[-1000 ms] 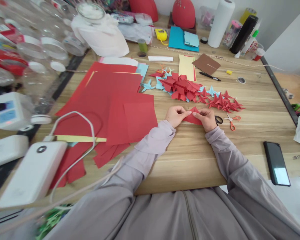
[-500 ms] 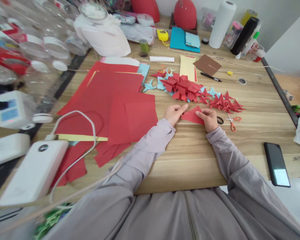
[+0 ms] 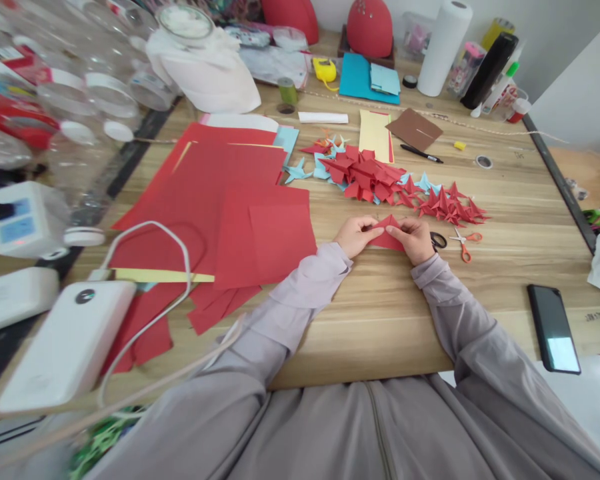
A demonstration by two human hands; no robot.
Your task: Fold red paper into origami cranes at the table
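A small folded piece of red paper (image 3: 389, 241) is held between both hands above the wooden table. My left hand (image 3: 356, 235) pinches its left side, thumb on top. My right hand (image 3: 414, 237) grips the right side, its thumb near the left one at the paper's middle. The paper comes to a point at the top. Just beyond lies a heap of red folded paper pieces (image 3: 367, 175), with red stars (image 3: 450, 203) to its right and light blue stars (image 3: 297, 171) to its left.
Red paper sheets (image 3: 195, 200) cover the left side. Orange-handled scissors (image 3: 464, 244) and black-handled scissors (image 3: 438, 241) lie by my right hand. A phone (image 3: 553, 328) is at the right edge, a white power bank (image 3: 67, 343) at the left.
My left hand has moved right and now grips the red paper's left side. The two thumbs have come close together, and the paper shows a point at the top middle.
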